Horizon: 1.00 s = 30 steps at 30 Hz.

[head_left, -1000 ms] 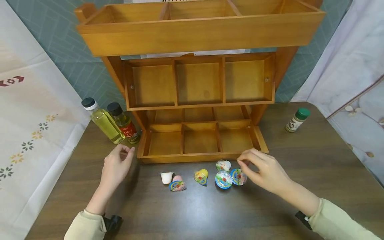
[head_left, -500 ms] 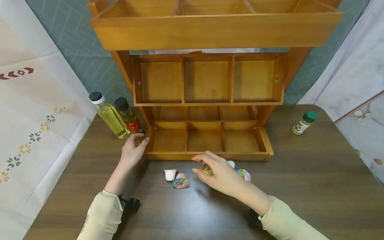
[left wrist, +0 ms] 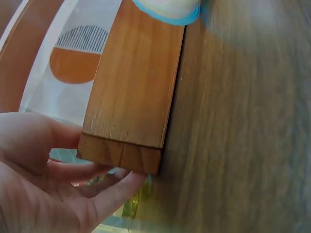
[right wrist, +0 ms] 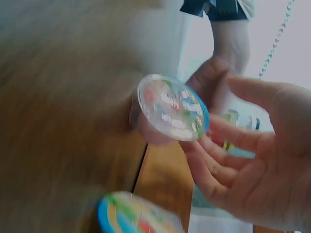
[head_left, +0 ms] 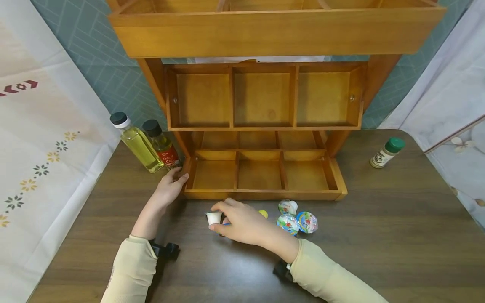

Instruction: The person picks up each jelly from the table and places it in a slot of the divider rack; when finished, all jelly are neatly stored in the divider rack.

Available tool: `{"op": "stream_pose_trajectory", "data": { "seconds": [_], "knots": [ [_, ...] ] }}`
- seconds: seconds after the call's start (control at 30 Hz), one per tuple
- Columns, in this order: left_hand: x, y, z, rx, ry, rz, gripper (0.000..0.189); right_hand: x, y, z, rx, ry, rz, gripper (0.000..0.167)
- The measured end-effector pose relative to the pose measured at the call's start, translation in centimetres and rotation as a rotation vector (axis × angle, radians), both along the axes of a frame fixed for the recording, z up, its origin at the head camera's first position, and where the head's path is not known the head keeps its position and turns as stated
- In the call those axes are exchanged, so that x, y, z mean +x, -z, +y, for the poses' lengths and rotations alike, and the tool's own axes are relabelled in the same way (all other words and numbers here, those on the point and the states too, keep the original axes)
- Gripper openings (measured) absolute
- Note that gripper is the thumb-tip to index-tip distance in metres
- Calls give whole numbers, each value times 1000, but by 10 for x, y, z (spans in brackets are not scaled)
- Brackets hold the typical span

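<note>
In the head view my right hand (head_left: 244,222) reaches over the small jelly cups, fingertips at a white cup (head_left: 214,217). It partly covers a pink cup (head_left: 226,220) and a yellow one (head_left: 263,213). The right wrist view shows the pink cup's printed lid (right wrist: 172,107) beside the fingers, with the thumb standing apart from them. My left hand (head_left: 169,188) rests at the front left corner of the wooden rack (head_left: 265,196). Seen from the left wrist, its thumb and fingers lie along the end of the rack's wood (left wrist: 121,154).
Three more jelly cups (head_left: 307,221) sit together right of the hand. Two oil bottles (head_left: 142,149) stand left of the rack, close to the left hand. A green-capped seasoning jar (head_left: 382,155) stands at the right. The rack's upper tier (head_left: 276,35) overhangs the lower trays.
My right hand has swept left from the right-hand cups, past the yellow one, to the white and pink cups. The left hand has come in to the rack's corner.
</note>
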<state>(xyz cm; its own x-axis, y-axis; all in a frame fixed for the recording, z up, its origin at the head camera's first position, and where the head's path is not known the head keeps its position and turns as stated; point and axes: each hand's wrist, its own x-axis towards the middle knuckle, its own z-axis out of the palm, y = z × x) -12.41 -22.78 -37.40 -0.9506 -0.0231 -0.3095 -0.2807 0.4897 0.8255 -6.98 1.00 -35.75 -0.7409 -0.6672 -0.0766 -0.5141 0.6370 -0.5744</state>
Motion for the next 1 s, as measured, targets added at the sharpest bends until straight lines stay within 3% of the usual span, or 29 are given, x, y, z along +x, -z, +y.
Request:
{"op": "stream_pose_trajectory", "data": {
  "seconds": [0.23, 0.4, 0.8, 1.0],
  "knots": [
    [2, 1, -4, -27, -5, -1, 62, 0, 8, -26, 125, 120, 162, 47],
    [2, 4, -4, -84, -42, 18, 63, -3, 14, -37, 211, 113, 195, 54],
    [0, 2, -3, -160, -37, 51, 57, -5, 14, -52, 245, 72, 119, 47],
    [1, 2, -4, -168, -39, 40, 58, -5, 15, -60, 241, 42, 147, 39]
  ]
}}
